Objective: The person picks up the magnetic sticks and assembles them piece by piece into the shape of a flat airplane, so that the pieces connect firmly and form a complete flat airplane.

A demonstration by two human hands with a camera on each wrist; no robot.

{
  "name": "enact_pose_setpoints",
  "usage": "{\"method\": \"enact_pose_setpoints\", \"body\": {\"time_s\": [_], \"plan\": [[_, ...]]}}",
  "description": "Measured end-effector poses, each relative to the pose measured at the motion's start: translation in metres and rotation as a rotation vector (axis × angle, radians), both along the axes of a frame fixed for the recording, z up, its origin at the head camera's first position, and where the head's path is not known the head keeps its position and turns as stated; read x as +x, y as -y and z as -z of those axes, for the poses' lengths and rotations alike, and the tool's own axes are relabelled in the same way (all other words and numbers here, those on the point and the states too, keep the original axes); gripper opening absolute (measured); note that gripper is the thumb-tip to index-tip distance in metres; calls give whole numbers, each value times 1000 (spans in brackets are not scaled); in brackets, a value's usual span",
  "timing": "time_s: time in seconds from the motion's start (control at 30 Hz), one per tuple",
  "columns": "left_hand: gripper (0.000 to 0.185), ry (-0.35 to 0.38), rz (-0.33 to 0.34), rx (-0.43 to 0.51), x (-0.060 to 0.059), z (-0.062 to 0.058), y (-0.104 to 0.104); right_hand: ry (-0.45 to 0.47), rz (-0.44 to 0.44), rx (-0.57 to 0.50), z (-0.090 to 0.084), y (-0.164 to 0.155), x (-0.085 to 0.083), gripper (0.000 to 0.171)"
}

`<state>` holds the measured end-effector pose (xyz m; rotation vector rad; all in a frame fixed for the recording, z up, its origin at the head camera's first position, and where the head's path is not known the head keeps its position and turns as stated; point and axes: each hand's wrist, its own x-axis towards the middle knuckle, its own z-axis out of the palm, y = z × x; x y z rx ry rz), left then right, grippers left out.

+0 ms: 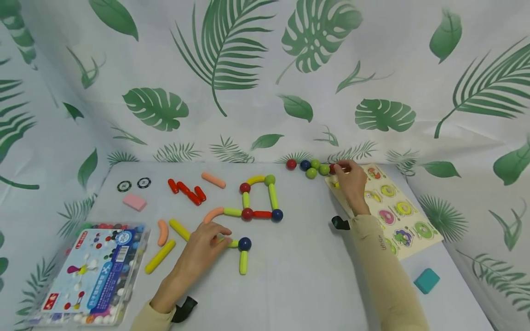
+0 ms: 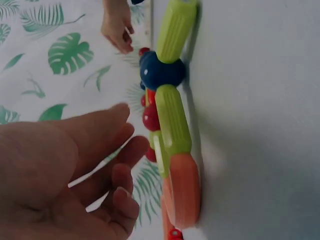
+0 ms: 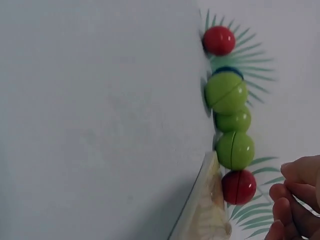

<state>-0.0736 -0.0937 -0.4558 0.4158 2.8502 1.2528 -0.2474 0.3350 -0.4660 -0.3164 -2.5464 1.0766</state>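
Observation:
My left hand (image 1: 205,243) hovers over a small joined piece, its fingers loosely bent with nothing between them. That piece has a blue ball (image 2: 165,72) with two yellow-green sticks (image 2: 174,120) on it; an orange curved stick (image 2: 185,192) shows just beyond one stick's end in the left wrist view. My right hand (image 1: 351,183) is at the back, fingertips close beside a red ball (image 3: 239,187). In the right wrist view a gap shows between these fingers and the ball. Green balls (image 3: 236,150) sit in a row against it.
A loop of sticks and balls with a red stick (image 1: 262,214) lies mid-table. Left are loose red sticks (image 1: 183,187), yellow sticks (image 1: 160,256), a pink block (image 1: 135,202) and a plastic parts box (image 1: 132,280). Right are a wooden picture board (image 1: 403,193) and a teal block (image 1: 427,281).

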Motion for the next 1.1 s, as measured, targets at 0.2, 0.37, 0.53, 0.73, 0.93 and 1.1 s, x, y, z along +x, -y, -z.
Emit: {"method": "enact_pose_setpoints", "body": {"time_s": [0.2, 0.37, 0.53, 0.73, 0.93, 1.1], "plan": [[28, -5, 93, -41, -4, 11, 4, 138, -8, -9, 2, -12, -13, 37], [31, -11, 100, -72, -6, 15, 4, 186, -41, 0, 4, -13, -13, 37], [31, -38, 106, -74, -7, 18, 6, 206, -69, 22, 5, -15, -15, 39], [31, -91, 114, -70, -5, 21, 4, 228, -60, 29, 5, -17, -16, 44], [30, -45, 122, -94, -3, 22, 2, 230, -26, 38, 6, -18, -14, 47], [28, -31, 120, -114, -6, 22, 4, 162, -5, 22, 0, -15, -12, 50]]}}
